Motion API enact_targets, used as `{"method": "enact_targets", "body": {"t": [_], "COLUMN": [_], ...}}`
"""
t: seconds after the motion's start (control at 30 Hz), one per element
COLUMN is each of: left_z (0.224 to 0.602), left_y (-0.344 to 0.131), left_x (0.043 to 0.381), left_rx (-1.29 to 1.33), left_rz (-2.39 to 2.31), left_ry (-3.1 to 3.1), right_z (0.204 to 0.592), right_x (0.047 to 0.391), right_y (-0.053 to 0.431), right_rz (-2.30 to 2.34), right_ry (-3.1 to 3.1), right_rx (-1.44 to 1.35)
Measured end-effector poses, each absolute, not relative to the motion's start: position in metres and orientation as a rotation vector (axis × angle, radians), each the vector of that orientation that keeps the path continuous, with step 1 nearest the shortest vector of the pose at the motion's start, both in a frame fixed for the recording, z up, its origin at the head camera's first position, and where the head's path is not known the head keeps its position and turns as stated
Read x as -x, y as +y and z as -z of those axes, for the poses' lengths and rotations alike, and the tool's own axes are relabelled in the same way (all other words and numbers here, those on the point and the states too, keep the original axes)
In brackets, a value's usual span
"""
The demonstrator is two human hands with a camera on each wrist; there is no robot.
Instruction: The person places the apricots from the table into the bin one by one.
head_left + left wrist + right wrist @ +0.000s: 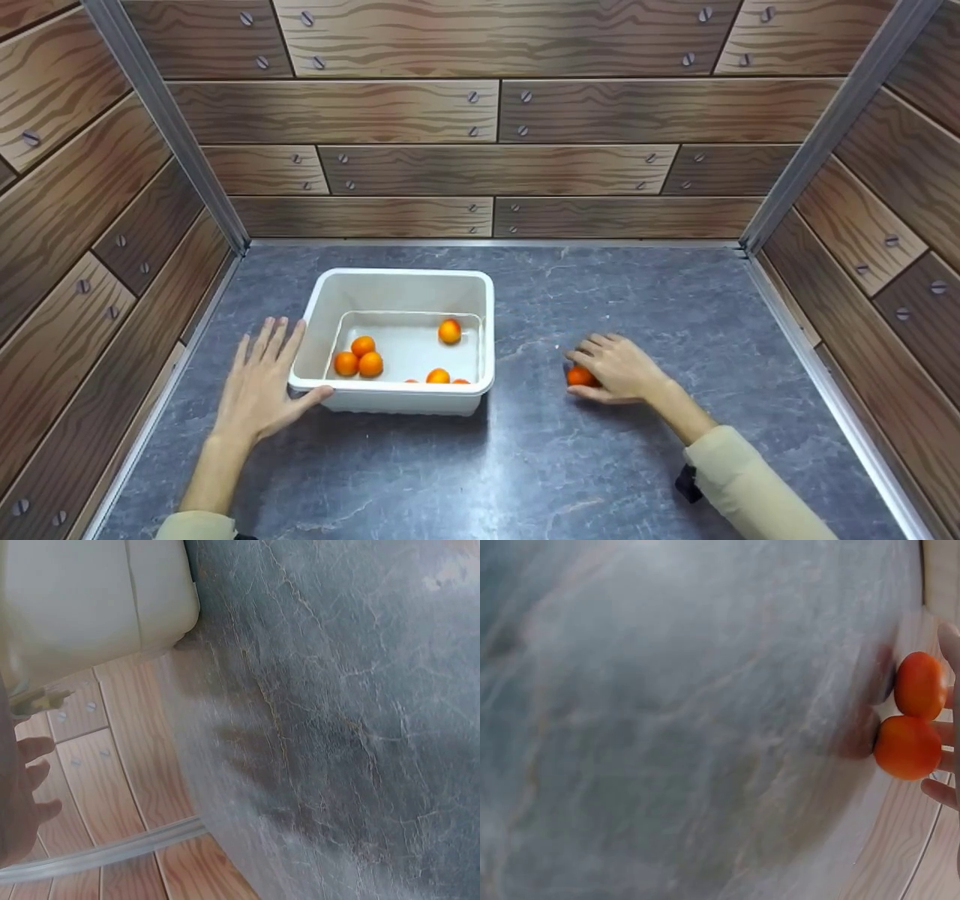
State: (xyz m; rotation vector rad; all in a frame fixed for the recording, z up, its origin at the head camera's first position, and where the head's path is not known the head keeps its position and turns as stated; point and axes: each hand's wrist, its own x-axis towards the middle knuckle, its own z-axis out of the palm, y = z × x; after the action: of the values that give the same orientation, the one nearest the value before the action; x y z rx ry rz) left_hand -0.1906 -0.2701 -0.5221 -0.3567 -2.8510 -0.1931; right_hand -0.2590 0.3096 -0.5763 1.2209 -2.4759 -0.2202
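My left hand point(256, 394) lies along the left side of a white plastic tub point(405, 403), fingers straight and spread, thumb reaching over the near left corner of its rim. Inside the tub are several small round orange fruits point(370, 364); its front wall partly hides some of them. To the right of the tub, my right hand point(621, 369) is low at the tabletop with fingers and thumb curved around orange fruit point(580, 376). The right wrist view shows two there, an upper fruit point(919, 686) touching a lower fruit point(907, 748), with fingers behind them.
The grey marbled tabletop point(540, 465) is enclosed by wood-patterned panels at the back point(585, 169), left point(97, 300) and right point(885, 247). Metal strips point(169, 120) run along the corners and edges. A stretch of tabletop separates the tub from my right hand.
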Motion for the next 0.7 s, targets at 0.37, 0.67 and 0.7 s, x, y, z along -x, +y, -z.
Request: {"method": "enact_targets", "body": {"t": [0.37,0.67,0.7], "left_z": [0.524,0.523,0.524], "left_y": [-0.270,-0.270,-0.270], "left_x": [0.190,0.190,0.190], "left_rx": [0.361,0.365,0.366], "left_rz": [0.185,0.197,0.195], "left_ry": [-2.847,-2.839,-2.834], "right_z": [0.587,0.585,0.585], "right_x": [0.254,0.258,0.258], "right_y": [0.317,0.313,0.312], "right_rz": [0.246,0.216,0.210], "right_ry": [-2.473,-2.412,-2.407], "right_rx": [-1.236,-1.234,-1.235]}}
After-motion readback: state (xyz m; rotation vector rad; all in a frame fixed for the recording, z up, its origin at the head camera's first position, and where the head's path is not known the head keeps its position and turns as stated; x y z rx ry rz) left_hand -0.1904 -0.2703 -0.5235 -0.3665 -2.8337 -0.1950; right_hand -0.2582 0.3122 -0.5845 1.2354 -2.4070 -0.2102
